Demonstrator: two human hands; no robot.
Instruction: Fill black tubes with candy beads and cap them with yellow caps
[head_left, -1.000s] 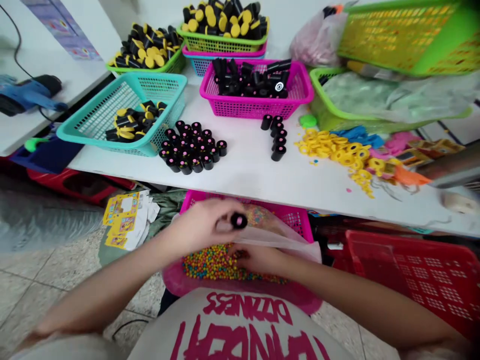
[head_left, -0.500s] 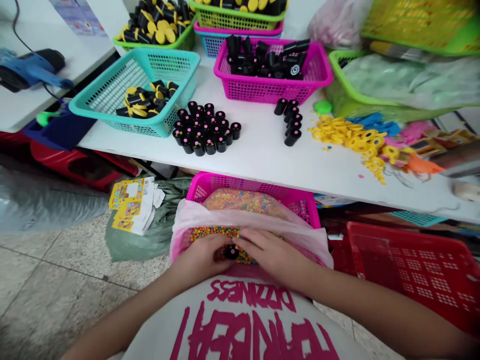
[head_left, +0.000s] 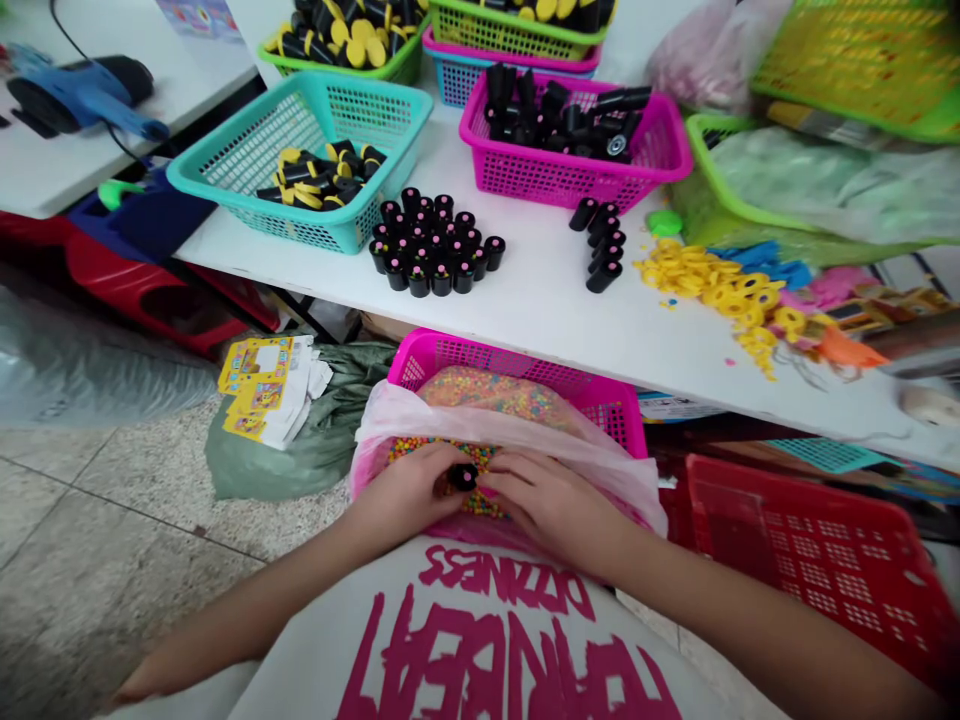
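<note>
My left hand (head_left: 412,492) is closed around a small black cylinder (head_left: 463,477) with a pink dot in its open end. It holds the cylinder over loose coloured beads (head_left: 420,446) in a plastic bag (head_left: 397,410) that lines a pink basket (head_left: 634,425). Close beside the cylinder, my right hand (head_left: 551,500) has its fingers bent together at the beads. What its fingertips pinch, if anything, is too small to make out, though a bit of pink shows there.
On the white table (head_left: 525,300) stand a cluster of black cylinders (head_left: 439,250) and a short row of them (head_left: 600,245). Behind are a teal basket (head_left: 225,190) and a magenta basket (head_left: 570,180). Yellow rings (head_left: 720,285) lie to the right. A red crate (head_left: 825,540) stands at lower right.
The view has shifted slightly. The black cylinder is raised a little and tilted in my left hand. My right fingers have moved off its top and curled beside it.
</note>
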